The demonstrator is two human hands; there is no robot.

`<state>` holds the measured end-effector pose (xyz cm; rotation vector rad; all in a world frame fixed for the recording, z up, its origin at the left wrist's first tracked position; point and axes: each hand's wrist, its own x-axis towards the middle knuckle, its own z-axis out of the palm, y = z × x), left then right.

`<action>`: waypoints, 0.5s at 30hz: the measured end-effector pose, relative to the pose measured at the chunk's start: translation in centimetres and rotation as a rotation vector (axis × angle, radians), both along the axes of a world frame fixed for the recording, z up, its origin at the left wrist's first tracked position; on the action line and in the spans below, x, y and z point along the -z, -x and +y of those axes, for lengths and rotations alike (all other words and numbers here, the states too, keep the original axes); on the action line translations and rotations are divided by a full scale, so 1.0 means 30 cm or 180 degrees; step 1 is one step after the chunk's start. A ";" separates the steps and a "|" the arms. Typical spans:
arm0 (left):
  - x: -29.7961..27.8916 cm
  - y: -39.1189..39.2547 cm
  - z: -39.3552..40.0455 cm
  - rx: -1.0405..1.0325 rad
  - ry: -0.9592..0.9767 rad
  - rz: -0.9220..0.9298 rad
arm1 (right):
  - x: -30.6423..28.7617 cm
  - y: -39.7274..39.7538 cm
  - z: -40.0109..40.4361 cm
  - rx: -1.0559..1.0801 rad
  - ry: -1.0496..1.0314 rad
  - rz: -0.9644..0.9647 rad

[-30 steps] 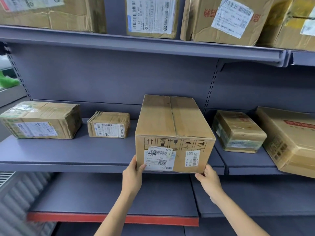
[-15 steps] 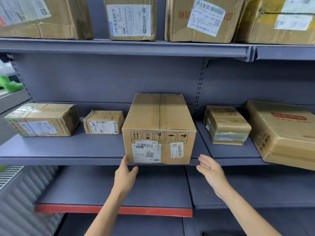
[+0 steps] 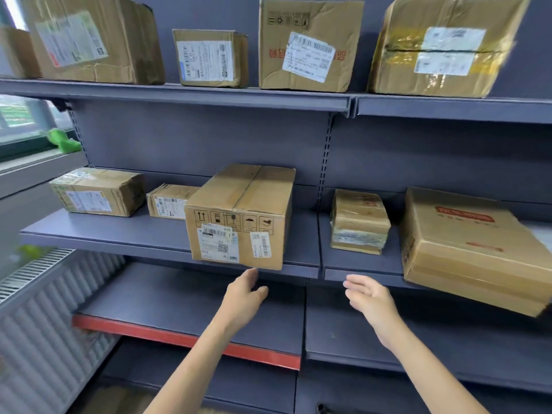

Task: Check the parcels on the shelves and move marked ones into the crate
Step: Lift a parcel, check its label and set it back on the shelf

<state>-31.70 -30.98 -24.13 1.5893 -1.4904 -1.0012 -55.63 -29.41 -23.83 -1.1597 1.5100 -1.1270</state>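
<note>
Mid shelf (image 3: 119,240), L to R: taped box (image 3: 98,192); small labelled box (image 3: 170,201); large carton (image 3: 242,216) w/ handling symbols + 2 barcode labels, front edge overhanging shelf lip; wrapped parcel (image 3: 360,222); flat carton (image 3: 475,249), tilted, hanging past edge.
Top shelf (image 3: 209,95): 4 labelled boxes in row.
Left hand (image 3: 243,297): just below large carton, fingers relaxed, holds nothing; contact w/ carton unclear.
Right hand (image 3: 369,297): fingers straight, apart from carton, holds nothing.
Crate: not in view.
</note>
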 end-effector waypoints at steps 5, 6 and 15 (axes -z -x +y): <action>-0.064 0.157 -0.033 0.0474 0.0168 -0.0098 | -0.038 0.116 0.025 0.0277 0.0163 -0.0142; -0.075 0.187 -0.047 0.0561 0.0206 -0.0107 | -0.043 0.134 0.024 0.0331 0.0178 -0.0148; -0.035 0.350 -0.238 0.1059 0.0235 -0.0077 | -0.035 0.245 -0.093 0.0651 0.0131 -0.0061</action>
